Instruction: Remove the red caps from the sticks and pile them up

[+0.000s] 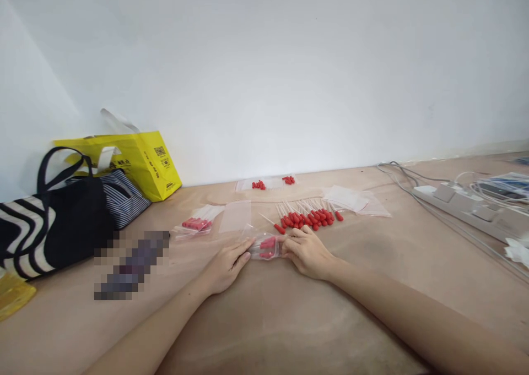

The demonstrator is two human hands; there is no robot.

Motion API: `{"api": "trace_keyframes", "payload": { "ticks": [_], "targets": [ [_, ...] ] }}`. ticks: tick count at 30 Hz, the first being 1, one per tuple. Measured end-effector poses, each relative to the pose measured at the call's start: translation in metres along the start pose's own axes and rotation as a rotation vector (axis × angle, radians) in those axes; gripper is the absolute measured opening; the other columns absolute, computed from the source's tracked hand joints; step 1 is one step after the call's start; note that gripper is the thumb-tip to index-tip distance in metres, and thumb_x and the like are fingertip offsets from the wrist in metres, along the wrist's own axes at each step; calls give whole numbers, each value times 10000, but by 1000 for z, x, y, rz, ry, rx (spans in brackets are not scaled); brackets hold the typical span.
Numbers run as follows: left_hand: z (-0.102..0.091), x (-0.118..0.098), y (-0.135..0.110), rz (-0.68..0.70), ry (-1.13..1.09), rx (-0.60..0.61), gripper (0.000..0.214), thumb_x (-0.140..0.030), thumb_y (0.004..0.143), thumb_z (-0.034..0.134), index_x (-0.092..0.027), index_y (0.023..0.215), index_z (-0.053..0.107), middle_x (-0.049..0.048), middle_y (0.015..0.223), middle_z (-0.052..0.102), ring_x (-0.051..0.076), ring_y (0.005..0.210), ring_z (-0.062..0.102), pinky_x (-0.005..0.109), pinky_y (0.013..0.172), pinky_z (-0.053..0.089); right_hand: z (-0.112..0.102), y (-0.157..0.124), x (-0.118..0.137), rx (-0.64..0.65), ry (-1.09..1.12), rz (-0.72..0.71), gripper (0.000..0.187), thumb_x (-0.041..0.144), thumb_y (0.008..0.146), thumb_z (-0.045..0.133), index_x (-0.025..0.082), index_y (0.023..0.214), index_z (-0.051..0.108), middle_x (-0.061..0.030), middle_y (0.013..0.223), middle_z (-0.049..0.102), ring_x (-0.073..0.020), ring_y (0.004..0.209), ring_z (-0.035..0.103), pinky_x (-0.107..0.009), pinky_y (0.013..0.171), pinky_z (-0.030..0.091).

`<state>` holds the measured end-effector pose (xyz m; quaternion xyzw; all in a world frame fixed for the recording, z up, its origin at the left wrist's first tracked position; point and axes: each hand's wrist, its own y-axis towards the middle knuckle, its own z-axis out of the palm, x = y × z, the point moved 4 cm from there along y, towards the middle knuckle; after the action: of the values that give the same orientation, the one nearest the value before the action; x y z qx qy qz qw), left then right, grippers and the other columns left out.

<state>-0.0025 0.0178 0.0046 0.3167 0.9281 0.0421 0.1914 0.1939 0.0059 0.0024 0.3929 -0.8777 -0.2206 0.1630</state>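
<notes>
A small clear plastic bag (pixel 264 246) with red-capped droppers inside lies on the tan table (pixel 289 320) between my hands. My left hand (pixel 226 265) rests flat with fingers stretched onto the bag's left end. My right hand (pixel 306 249) has its fingers curled and pinched on the bag's right edge. Just beyond it lies a row of several loose red-capped droppers (pixel 308 216). A filled bag (pixel 197 224) and an empty clear bag (pixel 235 216) lie to the left.
A black-and-white striped bag (pixel 49 221) and a yellow paper bag (pixel 140 163) stand at the left by the wall. More clear bags (pixel 351 200) and a few red caps (pixel 258 185) lie farther back. A power strip (pixel 463 204) with cables sits at the right.
</notes>
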Motion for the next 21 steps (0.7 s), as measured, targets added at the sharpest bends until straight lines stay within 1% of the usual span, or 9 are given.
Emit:
{"api": "trace_keyframes", "payload": {
  "ticks": [3, 6, 8, 10, 12, 13, 15, 17, 21],
  "targets": [
    [0, 1, -2, -20, 2, -19, 391, -290, 879, 321, -191, 1245, 417, 48, 1259, 471, 168, 1150, 448, 371, 961, 374, -2, 0, 2, 24, 43, 27, 69, 196, 800, 479, 179, 747, 520, -54, 1160, 548, -166, 877, 467, -309, 690, 267],
    [2, 1, -4, -22, 16, -28, 390, -295, 878, 324, -186, 1239, 427, 46, 1260, 471, 166, 1155, 442, 368, 970, 366, -4, 0, 2, 36, 123, 76, 158, 290, 818, 472, 178, 722, 530, -46, 1232, 492, -167, 876, 468, -311, 705, 286],
    [2, 0, -6, -22, 28, -30, 396, -298, 875, 330, -176, 1240, 425, 48, 1262, 469, 166, 1161, 435, 364, 975, 361, -2, 2, 0, 32, 176, 135, 225, 301, 855, 409, 181, 723, 546, -43, 1136, 561, -158, 834, 475, -305, 700, 300],
    [2, -1, -8, -20, 42, -32, 397, -298, 870, 341, -170, 1235, 433, 50, 1256, 477, 168, 1160, 437, 361, 973, 365, 1, 4, -4, 4, 219, 221, 253, 257, 878, 356, 190, 765, 572, -38, 924, 633, -147, 764, 479, -286, 668, 312],
    [0, -3, -9, -10, 55, -43, 389, -296, 864, 358, -176, 1222, 450, 49, 1238, 496, 172, 1145, 454, 360, 963, 379, 4, 6, -8, -36, 248, 292, 213, 218, 864, 382, 205, 855, 595, -22, 747, 626, -145, 711, 475, -267, 638, 317],
    [0, -3, -10, -4, 60, -52, 382, -296, 861, 367, -181, 1213, 461, 47, 1228, 507, 174, 1134, 465, 360, 955, 387, 5, 7, -8, -46, 263, 301, 183, 219, 845, 424, 214, 899, 599, -16, 710, 617, -145, 702, 474, -262, 633, 319],
    [-2, -4, -11, 5, 71, -72, 367, -293, 856, 380, -185, 1190, 487, 47, 1202, 532, 179, 1113, 484, 364, 942, 401, 5, 8, -6, -42, 294, 274, 188, 263, 793, 525, 235, 964, 599, -7, 720, 617, -147, 716, 482, -261, 648, 322],
    [-3, -3, -10, 10, 83, -95, 348, -291, 854, 385, -184, 1157, 519, 47, 1172, 558, 183, 1095, 498, 368, 935, 406, 4, 9, -2, -22, 305, 264, 273, 334, 726, 611, 258, 988, 600, 0, 778, 629, -151, 750, 495, -272, 684, 316],
    [-3, -3, -7, 44, 76, -154, 312, -282, 854, 387, -174, 1066, 589, 54, 1068, 621, 183, 1012, 546, 350, 893, 433, 5, 12, 2, 16, 267, 391, 335, 451, 642, 663, 297, 937, 624, 13, 804, 626, -154, 778, 509, -294, 732, 282]
  ]
}}
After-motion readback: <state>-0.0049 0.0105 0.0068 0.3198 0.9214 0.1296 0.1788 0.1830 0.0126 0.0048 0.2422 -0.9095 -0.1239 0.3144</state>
